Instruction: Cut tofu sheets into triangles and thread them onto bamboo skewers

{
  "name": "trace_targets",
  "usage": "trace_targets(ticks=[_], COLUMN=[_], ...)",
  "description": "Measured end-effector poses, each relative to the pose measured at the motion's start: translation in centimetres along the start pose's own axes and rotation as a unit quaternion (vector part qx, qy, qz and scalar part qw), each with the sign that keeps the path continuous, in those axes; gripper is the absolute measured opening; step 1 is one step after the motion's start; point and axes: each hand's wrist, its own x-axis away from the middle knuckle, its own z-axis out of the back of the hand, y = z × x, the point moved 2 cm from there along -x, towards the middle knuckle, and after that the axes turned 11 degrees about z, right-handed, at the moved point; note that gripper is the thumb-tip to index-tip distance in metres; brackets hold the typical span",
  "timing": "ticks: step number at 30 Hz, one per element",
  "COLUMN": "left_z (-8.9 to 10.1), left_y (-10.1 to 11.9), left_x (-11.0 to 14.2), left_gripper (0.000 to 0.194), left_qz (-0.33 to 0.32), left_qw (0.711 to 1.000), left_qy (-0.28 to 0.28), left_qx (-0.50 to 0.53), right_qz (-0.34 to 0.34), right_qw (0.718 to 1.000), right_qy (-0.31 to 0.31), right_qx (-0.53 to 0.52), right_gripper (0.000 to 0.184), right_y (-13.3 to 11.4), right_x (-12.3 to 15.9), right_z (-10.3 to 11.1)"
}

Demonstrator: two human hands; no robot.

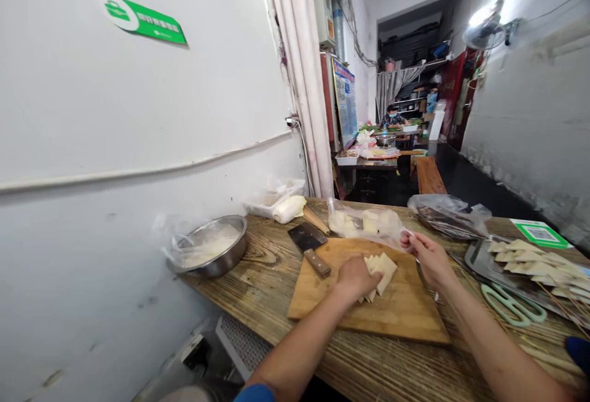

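So, size order: one table (pixel 262 285), one board (pixel 318 297) on it, and the slices (pixel 386 267) fanned in an overlapping stack on the board. The bag (pixel 369 225) lies just past the board's far edge. I'd guess it's light, floppy and a bit slippery, best pinched by a gathered edge. The slices look thin, soft and easy to tear or fan apart, so I'd take the whole stack from the sides with flat fingers.

Left hand (pixel 357 276) is half curled over the stack, thumb out; fingertips are hidden, so can't tell how firmly it grips. Right hand (pixel 428 259) has its fingers pinched closed on the bag's edge.

Other counts: one tray (pixel 477 262), one bowl (pixel 221 267), one cleaver (pixel 306 237), one pair of scissors (pixel 499 287). Slices overlap too much for an exact number, several anyway.
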Motion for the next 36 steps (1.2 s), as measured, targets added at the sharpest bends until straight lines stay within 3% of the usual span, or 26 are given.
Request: trace_targets(ticks=[3, 6, 10, 14, 18, 21, 24, 27, 30, 33, 36], left_z=[-0.1, -0.7, -1.2, -0.9, -1.3, -2.4, -2.9, -2.3, -1.8, -2.4, -3.1], left_y=[-0.1, -0.7, -2.8, -4.9, -4.7, -3.2, -2.2, -3.0, -4.6, -5.1, -4.3], left_x=[1.2, 2.7, 4.0, 4.2, 4.3, 4.8, 5.7, 6.3, 6.3, 6.0, 6.0], left_gripper=[0.054, 0.058, 0.064, 0.056, 0.048, 0.040, 0.044, 0.053, 0.049, 0.041, 0.039], left_qz=[-0.052, -0.085, -0.095, -0.122, -0.119, -0.095, -0.093, -0.117, -0.157, -0.160, -0.140], left_qw=[0.993, 0.986, 0.984, 0.988, 0.991, 0.990, 0.991, 0.990, 0.982, 0.976, 0.974], left_qy=[0.072, 0.109, 0.127, 0.080, 0.063, 0.069, 0.066, 0.044, 0.028, 0.048, 0.061], left_qx=[-0.083, -0.092, -0.078, -0.045, 0.023, 0.074, 0.073, 0.063, 0.097, 0.141, 0.166], right_qz=[0.004, 0.030, 0.118, 0.094, 0.062, 0.053, 0.058, 0.071, 0.087, 0.105, 0.114], right_qw=[0.999, 0.993, 0.945, 0.886, 0.831, 0.829, 0.830, 0.840, 0.853, 0.850, 0.849], right_qy=[-0.003, -0.004, 0.035, -0.087, -0.153, -0.171, -0.213, -0.243, -0.265, -0.298, -0.284], right_qx=[0.038, 0.113, 0.305, 0.445, 0.532, 0.530, 0.513, 0.480, 0.441, 0.420, 0.430], right_gripper=[0.042, 0.037, 0.038, 0.033, 0.032, 0.033, 0.046, 0.066, 0.077, 0.075, 0.066], right_y=[0.9, 1.0, 0.4, 0.4, 0.4, 0.1, -0.2, -0.4, -0.2, -0.1, -0.3], right_x=[0.3, 1.1, 3.3, 5.7, 6.5, 6.2, 6.1, 6.8, 7.7, 8.1, 7.8], right_z=[0.8, 1.5, 1.8, 0.5, -1.3, -2.7, -3.7, -4.2, -4.6, -4.8, -4.2])
